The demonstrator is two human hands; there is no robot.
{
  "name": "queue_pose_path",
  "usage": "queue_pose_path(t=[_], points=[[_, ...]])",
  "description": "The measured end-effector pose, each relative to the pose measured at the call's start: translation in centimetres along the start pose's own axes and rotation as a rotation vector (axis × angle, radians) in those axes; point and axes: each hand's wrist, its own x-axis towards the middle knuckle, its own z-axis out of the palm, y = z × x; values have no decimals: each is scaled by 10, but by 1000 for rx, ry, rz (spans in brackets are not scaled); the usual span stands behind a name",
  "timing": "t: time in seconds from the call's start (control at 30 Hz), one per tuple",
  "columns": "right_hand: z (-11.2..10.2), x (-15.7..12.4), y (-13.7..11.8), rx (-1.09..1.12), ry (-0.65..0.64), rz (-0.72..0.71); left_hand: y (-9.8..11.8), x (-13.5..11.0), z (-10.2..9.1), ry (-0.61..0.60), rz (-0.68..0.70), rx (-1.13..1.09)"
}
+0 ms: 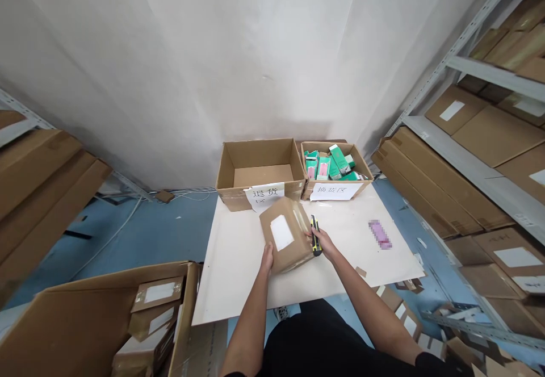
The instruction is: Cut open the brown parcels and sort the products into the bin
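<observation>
A small cardboard parcel (286, 235) with a white label lies on the white table (238, 275) in front of me. My left hand (267, 257) presses against its near left side, fingers held together on the box. My right hand (324, 242) is closed round a black and yellow utility knife (315, 235), held at the parcel's right edge.
Two open cartons stand at the table's far edge: an empty one (259, 172) and one (336, 167) holding green and pink boxes, each with a paper sign. A blurred pink item (380, 234) lies to the right. Shelving (477, 167) with cartons stands right; a parcel-filled carton (140, 320) sits lower left.
</observation>
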Motion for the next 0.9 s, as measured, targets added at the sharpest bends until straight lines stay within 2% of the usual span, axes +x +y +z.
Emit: queue_pose_path(t=[0.07, 0.17, 0.23, 0.3, 0.33, 0.4, 0.47, 0.53, 0.67, 0.73, 0.9], points=[[2, -5, -9, -33, -78, -21, -1, 4, 4, -14, -131, -15], [14, -8, -6, -156, -121, -20, 3, 12, -3, 44, -191, 2], [22, -9, 3, -194, -79, -27, 15, 17, -18, 158, -133, 28], [28, -8, 12, -212, -19, -28, 34, 21, -37, 251, 42, 122], [29, -7, 15, -228, 8, -28, 45, 23, -46, 226, 160, 199], [32, -2, 16, -274, 46, -34, 68, 26, -60, 35, 340, 370], [36, 6, 9, -337, 55, -39, 88, 28, -65, -173, 334, 523], [43, 19, -4, -475, 46, -54, 101, 28, -64, -305, 260, 639], [73, 54, -40, -994, 41, -141, 115, 27, -55, -376, 135, 750], [92, 74, -55, -1181, 22, -148, 120, 26, -53, -393, 100, 768], [128, 104, -66, -1349, 0, -32, 123, 28, -56, -437, 100, 718]])
